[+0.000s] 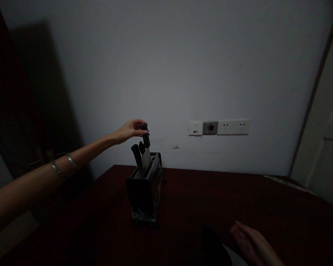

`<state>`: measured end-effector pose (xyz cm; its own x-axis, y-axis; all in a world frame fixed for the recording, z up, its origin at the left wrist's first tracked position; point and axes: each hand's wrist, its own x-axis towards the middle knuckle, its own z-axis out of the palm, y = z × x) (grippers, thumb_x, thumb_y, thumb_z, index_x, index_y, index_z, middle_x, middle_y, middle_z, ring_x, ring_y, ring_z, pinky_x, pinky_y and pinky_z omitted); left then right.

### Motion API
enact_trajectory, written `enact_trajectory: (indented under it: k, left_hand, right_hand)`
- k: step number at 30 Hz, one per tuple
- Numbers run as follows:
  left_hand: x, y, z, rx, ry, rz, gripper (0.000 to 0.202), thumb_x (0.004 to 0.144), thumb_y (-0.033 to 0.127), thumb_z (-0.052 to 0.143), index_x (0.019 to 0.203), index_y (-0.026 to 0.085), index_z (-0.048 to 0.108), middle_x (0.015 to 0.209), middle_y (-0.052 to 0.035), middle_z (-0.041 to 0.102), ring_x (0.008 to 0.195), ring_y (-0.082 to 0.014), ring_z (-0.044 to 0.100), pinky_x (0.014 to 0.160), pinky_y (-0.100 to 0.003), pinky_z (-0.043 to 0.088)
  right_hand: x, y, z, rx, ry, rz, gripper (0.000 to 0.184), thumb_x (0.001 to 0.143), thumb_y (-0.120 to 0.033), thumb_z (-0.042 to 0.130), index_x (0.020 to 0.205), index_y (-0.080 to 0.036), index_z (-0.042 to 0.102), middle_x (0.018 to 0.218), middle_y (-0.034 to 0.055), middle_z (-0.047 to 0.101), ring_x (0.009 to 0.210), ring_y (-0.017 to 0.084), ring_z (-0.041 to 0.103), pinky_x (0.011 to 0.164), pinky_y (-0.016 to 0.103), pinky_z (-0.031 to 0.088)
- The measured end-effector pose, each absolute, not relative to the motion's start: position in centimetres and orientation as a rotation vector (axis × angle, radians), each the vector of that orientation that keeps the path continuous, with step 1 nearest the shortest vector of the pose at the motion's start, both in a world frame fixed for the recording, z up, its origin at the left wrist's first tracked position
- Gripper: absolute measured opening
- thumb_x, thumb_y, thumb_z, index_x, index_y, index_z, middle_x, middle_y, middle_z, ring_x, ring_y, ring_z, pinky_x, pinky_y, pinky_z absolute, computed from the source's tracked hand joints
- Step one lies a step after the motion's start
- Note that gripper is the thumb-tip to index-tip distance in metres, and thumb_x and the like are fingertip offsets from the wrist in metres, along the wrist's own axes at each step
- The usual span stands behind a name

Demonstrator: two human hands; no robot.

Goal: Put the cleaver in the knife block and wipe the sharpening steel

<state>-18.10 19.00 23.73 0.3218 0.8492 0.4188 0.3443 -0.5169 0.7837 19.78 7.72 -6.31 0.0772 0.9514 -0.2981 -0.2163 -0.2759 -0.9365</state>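
Observation:
My left hand (135, 129) is closed around the dark handle of a knife (146, 157), gripping it near the top. The wide blade points down, its lower part inside a slot of the black knife block (140, 197). Beside that blade, two more black handles (137, 155) stick up from the block. At the lower right, my right hand (249, 240) hovers over the table with fingers stretched out, holding nothing that I can see. Close to it, a dark shape with a pale edge (216, 247) is cut off by the bottom of the view; its kind is unclear.
The knife block stands on a dark red table (194, 199) that meets a grey wall. Wall sockets (224, 127) sit above the table's back edge. A thin flat strip (290, 184) lies at the back right, near a pale door (327, 147). The room is dim.

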Motion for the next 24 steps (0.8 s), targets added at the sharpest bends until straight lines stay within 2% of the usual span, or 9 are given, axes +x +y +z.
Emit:
enact_trajectory:
  k: [7, 14, 20, 24]
  left_hand:
    - [-18.3, 19.0, 24.3, 2.176, 1.150, 1.027, 0.029, 0.061, 0.024, 0.073, 0.084, 0.015, 0.058, 0.083, -0.0053, 0.067, 0.084, -0.0189, 0.064, 0.083, -0.035, 0.045]
    - [-18.5, 18.9, 25.9, 2.356, 1.342, 0.810, 0.034, 0.060, 0.033, 0.074, 0.086, 0.015, 0.063, 0.084, -0.0074, 0.069, 0.080, -0.0210, 0.064, 0.071, -0.030, 0.044]
    - [-17.8, 18.7, 27.5, 2.453, 1.572, 0.648, 0.047, 0.053, 0.037, 0.076, 0.091, 0.013, 0.063, 0.077, -0.0070, 0.070, 0.072, -0.0212, 0.062, 0.060, -0.027, 0.040]
    - [-17.3, 18.6, 27.9, 2.545, 1.547, 0.502, 0.042, 0.055, 0.038, 0.074, 0.087, 0.012, 0.063, 0.076, -0.0060, 0.069, 0.070, -0.0190, 0.061, 0.059, -0.025, 0.039]
  right_hand:
    - [19.9, 7.5, -6.1, -1.321, -0.817, 1.432, 0.037, 0.057, -0.055, 0.066, 0.060, -0.018, 0.061, 0.059, 0.0067, 0.062, 0.065, 0.023, 0.061, 0.053, 0.032, 0.048]
    - [19.7, 7.2, -5.6, -1.257, -0.858, 1.457, 0.031, 0.054, -0.048, 0.071, 0.059, -0.018, 0.060, 0.058, 0.0077, 0.061, 0.069, 0.026, 0.063, 0.058, 0.033, 0.048]
    - [19.9, 7.0, -5.8, -1.242, -0.804, 1.430, 0.034, 0.058, -0.052, 0.067, 0.060, -0.019, 0.062, 0.064, 0.0091, 0.064, 0.074, 0.027, 0.064, 0.063, 0.036, 0.050]
    - [19.7, 6.9, -5.7, -1.222, -0.813, 1.419, 0.033, 0.055, -0.051, 0.069, 0.059, -0.020, 0.062, 0.067, 0.0088, 0.065, 0.082, 0.029, 0.063, 0.070, 0.038, 0.051]
